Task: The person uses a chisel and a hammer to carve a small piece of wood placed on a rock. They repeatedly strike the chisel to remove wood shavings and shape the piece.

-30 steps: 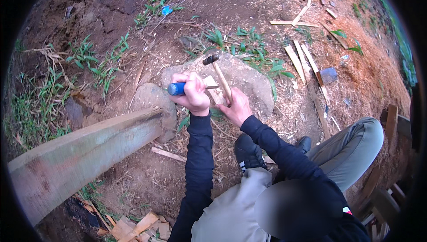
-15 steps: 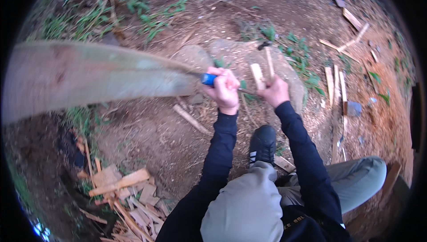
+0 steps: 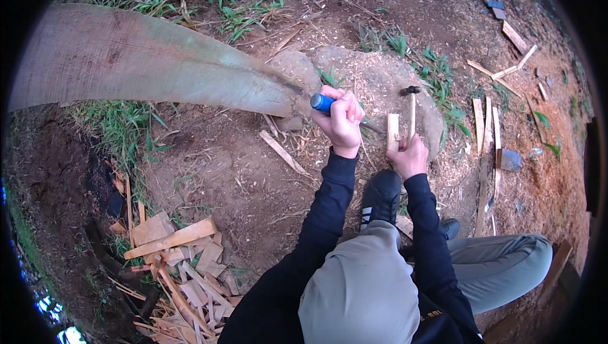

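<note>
My left hand (image 3: pixel 342 122) is closed around the blue handle of a chisel (image 3: pixel 322 103), and its metal shank slants out below the fist toward the right. Its tip ends close to a short pale wood strip (image 3: pixel 392 130). Over a large flat stone (image 3: pixel 424 116), my right hand (image 3: pixel 408 155) grips a hammer (image 3: pixel 411 113) by its wooden handle, black head pointing away from me. The wood strip stands beside the hammer handle, its lower end pinched by the same hand. The fingers partly hide both lower ends.
A wide weathered board (image 3: pixel 158 59) reaches in from the left, ending near my left hand. Split wood scraps (image 3: pixel 183 262) are heaped at the lower left. Several thin strips (image 3: pixel 487 125) lie on the right. My shoe (image 3: pixel 381 195) stands just below the stone.
My left hand has tilted the chisel, so its handle end faces up and its tip points down right. The hammer and wood strip in my right hand stand straighter. The whole view has shifted.
</note>
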A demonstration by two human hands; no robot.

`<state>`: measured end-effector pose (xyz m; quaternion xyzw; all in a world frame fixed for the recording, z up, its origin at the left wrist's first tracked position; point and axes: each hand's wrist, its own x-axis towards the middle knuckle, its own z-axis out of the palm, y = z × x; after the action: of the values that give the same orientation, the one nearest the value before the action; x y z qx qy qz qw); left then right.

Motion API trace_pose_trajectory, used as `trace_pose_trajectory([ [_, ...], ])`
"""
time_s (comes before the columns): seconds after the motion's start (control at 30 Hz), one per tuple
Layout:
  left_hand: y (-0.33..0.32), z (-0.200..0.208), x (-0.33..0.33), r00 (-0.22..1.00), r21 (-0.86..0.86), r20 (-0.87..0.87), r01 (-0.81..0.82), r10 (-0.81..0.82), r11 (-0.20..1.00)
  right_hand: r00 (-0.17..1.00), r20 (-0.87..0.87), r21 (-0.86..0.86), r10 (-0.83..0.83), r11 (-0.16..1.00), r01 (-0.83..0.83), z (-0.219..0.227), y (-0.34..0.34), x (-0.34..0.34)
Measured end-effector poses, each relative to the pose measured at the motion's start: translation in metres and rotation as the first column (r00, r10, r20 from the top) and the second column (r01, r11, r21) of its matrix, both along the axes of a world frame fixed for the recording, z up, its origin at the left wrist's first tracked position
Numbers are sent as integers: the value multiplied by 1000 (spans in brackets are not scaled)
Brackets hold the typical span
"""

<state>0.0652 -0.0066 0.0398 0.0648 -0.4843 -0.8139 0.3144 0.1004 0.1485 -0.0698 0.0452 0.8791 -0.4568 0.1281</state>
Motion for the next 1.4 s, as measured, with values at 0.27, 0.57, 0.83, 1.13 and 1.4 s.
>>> trace_pose_trajectory([
  [0.27,-12,-10,11,998,26,56,-9,7,1000,998,35,38,53,998,-54,-4,2,14],
  [0.57,-8,-15,8,993,47,104,59,-64,997,999,-49,-12,-11,1000,10,-7,-10,24],
  [0.83,-15,-16,7,981,71,195,5,-19,997,998,10,-49,-64,997,64,-2,-12,15],
  [1.13,-14,-19,-3,988,46,147,36,-43,998,990,-109,-106,-92,991,80,5,-21,-53],
  [1.4,-15,-13,-12,991,-32,130,17,-13,999,977,-187,-119,-100,990,79,-10,-35,-65],
])
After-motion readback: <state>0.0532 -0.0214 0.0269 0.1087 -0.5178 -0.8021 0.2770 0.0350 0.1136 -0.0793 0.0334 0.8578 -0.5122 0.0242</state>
